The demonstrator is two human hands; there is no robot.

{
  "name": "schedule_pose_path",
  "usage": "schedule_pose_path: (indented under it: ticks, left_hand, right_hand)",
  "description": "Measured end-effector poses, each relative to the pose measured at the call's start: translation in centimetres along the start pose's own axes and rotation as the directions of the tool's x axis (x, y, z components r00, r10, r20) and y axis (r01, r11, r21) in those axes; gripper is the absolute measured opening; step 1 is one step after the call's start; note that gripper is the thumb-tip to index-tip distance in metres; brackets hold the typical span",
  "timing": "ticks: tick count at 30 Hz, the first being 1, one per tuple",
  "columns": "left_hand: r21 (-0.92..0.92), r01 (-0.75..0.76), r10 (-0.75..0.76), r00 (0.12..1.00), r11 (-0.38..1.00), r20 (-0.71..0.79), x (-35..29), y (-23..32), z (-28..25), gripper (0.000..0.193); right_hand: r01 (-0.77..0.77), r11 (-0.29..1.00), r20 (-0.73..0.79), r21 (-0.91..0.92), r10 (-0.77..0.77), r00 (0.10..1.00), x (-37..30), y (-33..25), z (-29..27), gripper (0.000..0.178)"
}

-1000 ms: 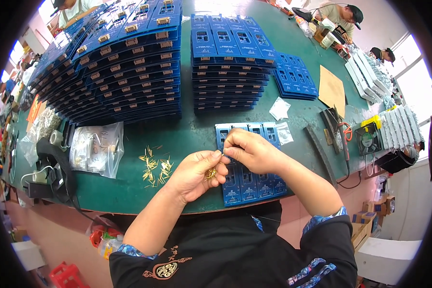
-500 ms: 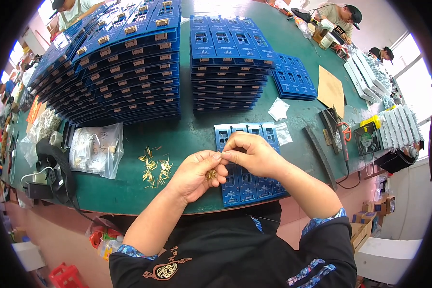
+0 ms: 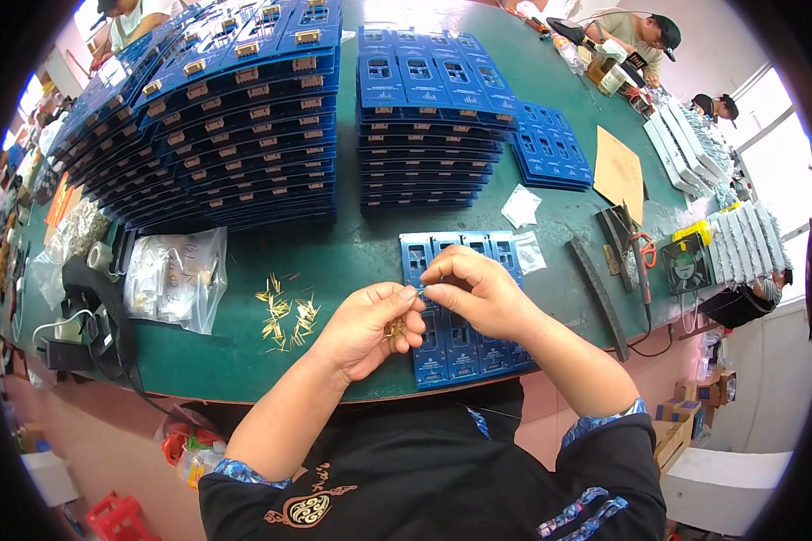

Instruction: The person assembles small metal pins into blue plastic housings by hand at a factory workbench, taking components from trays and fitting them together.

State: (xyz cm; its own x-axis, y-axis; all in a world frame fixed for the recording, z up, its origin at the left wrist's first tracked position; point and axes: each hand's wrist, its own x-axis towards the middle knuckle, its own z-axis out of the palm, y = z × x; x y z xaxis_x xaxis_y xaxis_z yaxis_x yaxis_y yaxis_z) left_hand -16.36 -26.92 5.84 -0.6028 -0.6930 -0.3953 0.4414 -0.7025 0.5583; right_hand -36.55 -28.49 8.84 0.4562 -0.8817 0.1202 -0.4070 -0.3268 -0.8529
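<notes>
My left hand [image 3: 368, 326] is half curled, palm up, around several thin gold-coloured metal pins [image 3: 393, 331]. Its thumb and forefinger meet at the tip. Right beside them, my right hand [image 3: 480, 290] pinches with thumb and forefinger; whatever is between those fingertips is too small to name. Both hands are above a blue circuit board panel [image 3: 460, 350], which lies flat near the table's front edge and is partly hidden by them. More gold pins [image 3: 284, 317] lie loose in a small scattered pile to the left of my left hand.
Tall stacks of blue circuit boards [image 3: 244, 135] [image 3: 433, 162] stand at the back. A clear plastic bag [image 3: 173, 281] lies left. On the right are a dark bar [image 3: 597, 293], red-handled scissors [image 3: 646, 250] and a small fan [image 3: 687, 263]. Other people work across the table.
My right fingertips have drawn slightly away from my left thumb, leaving a small gap. The left hand keeps its hold on the pins.
</notes>
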Motion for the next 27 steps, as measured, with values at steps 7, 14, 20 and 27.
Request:
schedule_pose_path:
  ticks: [7, 14, 20, 27]
  left_hand:
    - [-0.024, 0.022, -0.022, 1.0, 0.999, -0.005, -0.1, 0.1, 0.1, 0.019]
    - [-0.008, 0.017, -0.017, 0.999, 1.0, -0.042, 0.0, 0.1, 0.3, 0.017]
    - [0.003, -0.002, 0.002, 0.997, 1.0, -0.074, 0.1, 0.2, 0.3, 0.016]
    - [0.019, 0.014, -0.013, 0.998, 1.0, -0.058, 0.1, -0.1, 0.2, 0.018]
  right_hand:
    - [0.185, 0.972, 0.038, -0.146, -0.182, 0.983, -0.1, -0.5, 0.2, 0.006]
    - [0.101, 0.993, -0.015, -0.053, -0.102, 0.995, -0.7, 0.0, -0.8, 0.006]
    - [-0.134, 0.97, -0.311, -0.202, 0.066, 0.948, -0.9, 1.9, -6.1, 0.008]
    - [0.006, 0.885, -0.071, -0.466, -0.044, 0.997, -0.5, 4.0, -6.5, 0.007]
